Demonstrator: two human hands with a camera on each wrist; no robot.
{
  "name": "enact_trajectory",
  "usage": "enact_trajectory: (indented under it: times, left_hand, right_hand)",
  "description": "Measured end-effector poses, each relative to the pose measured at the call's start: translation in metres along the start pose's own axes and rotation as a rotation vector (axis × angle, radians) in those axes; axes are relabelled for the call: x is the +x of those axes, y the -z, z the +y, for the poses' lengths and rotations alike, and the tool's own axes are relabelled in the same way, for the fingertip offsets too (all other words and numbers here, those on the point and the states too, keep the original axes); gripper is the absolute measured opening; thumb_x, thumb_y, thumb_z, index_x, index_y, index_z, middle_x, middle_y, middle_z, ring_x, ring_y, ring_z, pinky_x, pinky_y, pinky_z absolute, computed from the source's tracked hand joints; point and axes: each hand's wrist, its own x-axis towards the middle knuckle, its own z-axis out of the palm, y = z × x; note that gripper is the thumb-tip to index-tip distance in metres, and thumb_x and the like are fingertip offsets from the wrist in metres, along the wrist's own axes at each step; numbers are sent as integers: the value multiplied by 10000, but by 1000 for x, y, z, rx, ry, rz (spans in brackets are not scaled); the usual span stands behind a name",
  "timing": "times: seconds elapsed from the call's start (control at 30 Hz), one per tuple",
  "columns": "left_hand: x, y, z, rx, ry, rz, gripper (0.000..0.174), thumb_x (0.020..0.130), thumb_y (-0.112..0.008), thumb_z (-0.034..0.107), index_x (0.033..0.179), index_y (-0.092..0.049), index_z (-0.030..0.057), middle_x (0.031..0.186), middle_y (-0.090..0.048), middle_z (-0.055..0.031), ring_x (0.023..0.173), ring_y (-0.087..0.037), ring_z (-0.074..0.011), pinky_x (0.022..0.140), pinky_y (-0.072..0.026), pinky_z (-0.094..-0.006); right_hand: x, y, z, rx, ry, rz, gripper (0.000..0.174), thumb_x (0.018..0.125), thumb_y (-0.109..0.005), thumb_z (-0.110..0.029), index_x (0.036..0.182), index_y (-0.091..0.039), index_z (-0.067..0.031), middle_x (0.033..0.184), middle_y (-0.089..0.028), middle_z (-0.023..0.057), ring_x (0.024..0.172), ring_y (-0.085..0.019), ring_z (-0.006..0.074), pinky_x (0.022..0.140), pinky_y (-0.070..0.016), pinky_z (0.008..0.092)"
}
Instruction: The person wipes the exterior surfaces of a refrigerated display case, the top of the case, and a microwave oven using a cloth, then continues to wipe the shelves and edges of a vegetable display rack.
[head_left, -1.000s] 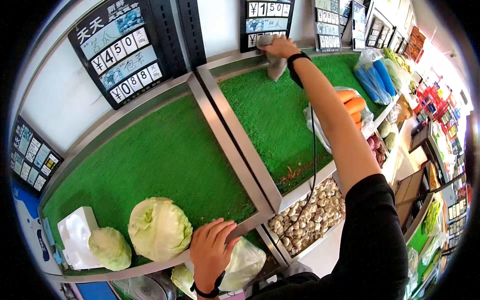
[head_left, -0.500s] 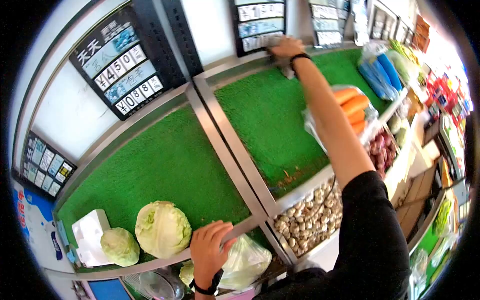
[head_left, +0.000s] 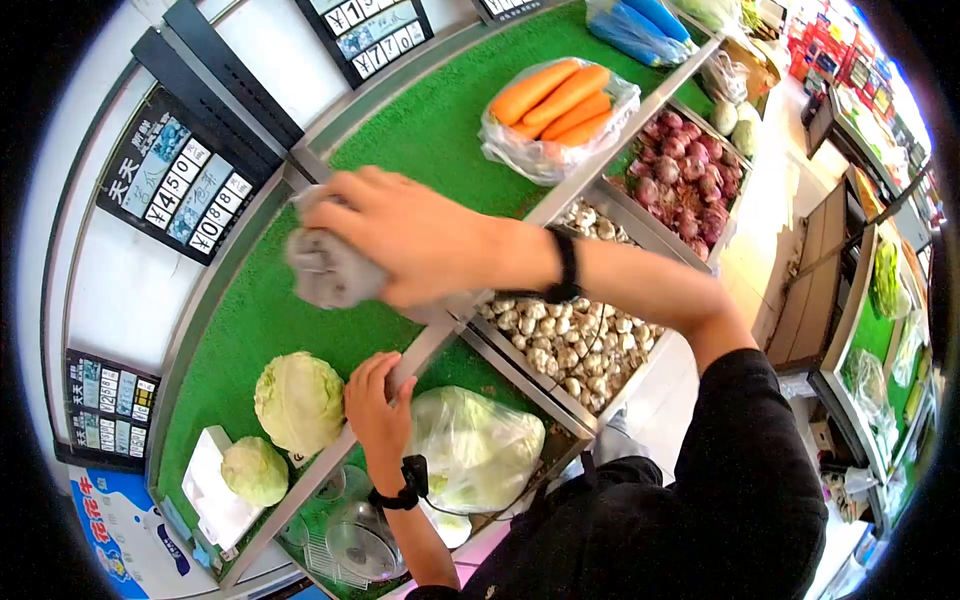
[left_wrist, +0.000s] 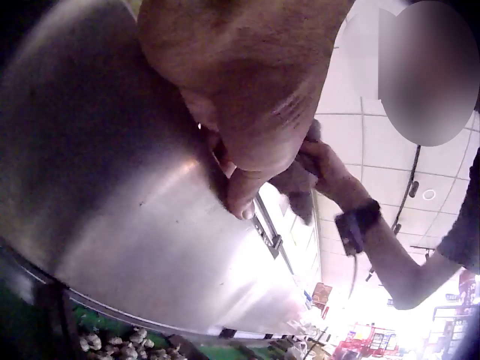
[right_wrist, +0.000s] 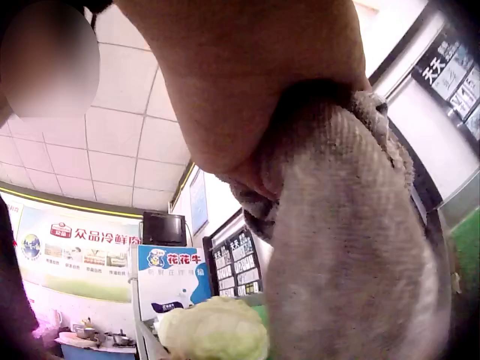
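In the head view my right hand grips a bunched grey cloth over the green mat of the left display bay. The cloth's ribbed texture fills much of the right wrist view, hanging from the curled fingers. My left hand holds the bay's metal front rim, its thumb bent against the steel in the left wrist view. Just left of that hand sits a large cabbage, with a smaller cabbage beside it, against a white foam tray.
Bagged carrots lie in the farther bay. Garlic and red onions fill lower compartments on the right. A bagged cabbage sits below the rim, near my body. Price boards line the back wall.
My right hand has brought the grey cloth from the farther bay's back edge leftward to the nearer bay. The head view has shifted right. My left hand stays on the rim.
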Motion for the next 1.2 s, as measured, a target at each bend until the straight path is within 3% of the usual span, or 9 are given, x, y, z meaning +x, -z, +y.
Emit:
enact_trajectory:
  times: [0.2, 0.4, 0.57, 0.73, 0.93, 0.97, 1.07, 1.13, 1.2]
  left_hand:
    - [-1, -4, 0, -12, 16, 29, 318, 873, -727, 262, 1141, -671, 101, 1194, -671, -64, 1123, -603, -283, 963, -439, -397]
    - [-2, -4, 2, -22, 22, 26, 316, 890, -722, 265, 1148, -668, 90, 1199, -667, -74, 1118, -601, -290, 947, -451, -395]
    - [1, -4, 4, -30, 8, 23, 323, 876, -739, 237, 1152, -666, 87, 1201, -665, -74, 1117, -600, -295, 947, -458, -398]
    - [-1, -2, 7, 39, 14, 12, 346, 873, -737, 207, 1179, -652, 71, 1227, -646, -91, 1200, -552, -320, 1005, -438, -421]
    - [3, -21, 58, -56, 92, 7, 423, 941, -633, 163, 1346, -559, 66, 1420, -484, -125, 1315, -461, -328, 1080, -400, -455]
    - [9, -28, 67, -66, 56, 14, 418, 967, -612, 220, 1348, -556, 58, 1429, -479, -129, 1343, -436, -324, 1100, -381, -462]
    - [33, -49, 84, 45, 0, 42, 423, 1017, -546, 307, 1347, -558, 44, 1447, -476, -130, 1398, -383, -314, 1136, -341, -492]
    - [59, -63, 93, 107, -79, 71, 417, 1040, -482, 333, 1328, -578, 47, 1445, -493, -123, 1415, -365, -309, 1149, -321, -513]
    - [86, -76, 95, 157, -118, 77, 406, 1060, -414, 317, 1286, -611, 43, 1416, -532, -113, 1406, -377, -319, 1171, -280, -519]
  right_hand:
    - [-155, 5, -2, -275, -435, -201, 844, 585, -771, -96, 1373, -468, -113, 1367, -459, 126, 1148, -481, 373, 985, -430, 458]
    - [-223, 24, 67, -743, -728, -97, 907, 606, -783, -22, 1440, -440, -118, 1432, -458, 101, 1114, -517, 336, 941, -457, 452]
    - [-217, 21, 58, -303, -597, 104, 894, 563, -778, -18, 1396, -465, -106, 1349, -547, 135, 1116, -535, 371, 956, -447, 452]
    - [-188, -35, -7, -52, -425, -42, 872, 531, -718, -43, 1364, -495, -177, 1446, -473, 65, 1047, -552, 306, 888, -495, 412]
    - [-235, 13, 83, -254, -443, 86, 912, 549, -760, 3, 1386, -481, -226, 1480, -482, 41, 1023, -584, 311, 886, -496, 431]
    - [-247, 28, 107, -353, -541, 5, 871, 627, -869, -178, 1403, -476, -223, 1524, -449, 59, 1081, -572, 309, 955, -478, 420]
    - [-268, 49, 146, -520, -581, 190, 893, 599, -856, -119, 1403, -473, -184, 1515, -427, 59, 1085, -523, 307, 948, -434, 415]
    - [-264, 30, 137, -391, -689, 202, 887, 581, -820, -50, 1390, -482, -187, 1463, -473, 66, 1080, -529, 292, 944, -432, 412]
    - [-254, -10, 109, -303, -491, 177, 887, 526, -773, -6, 1355, -525, -201, 1470, -492, 60, 1089, -535, 310, 942, -435, 429]
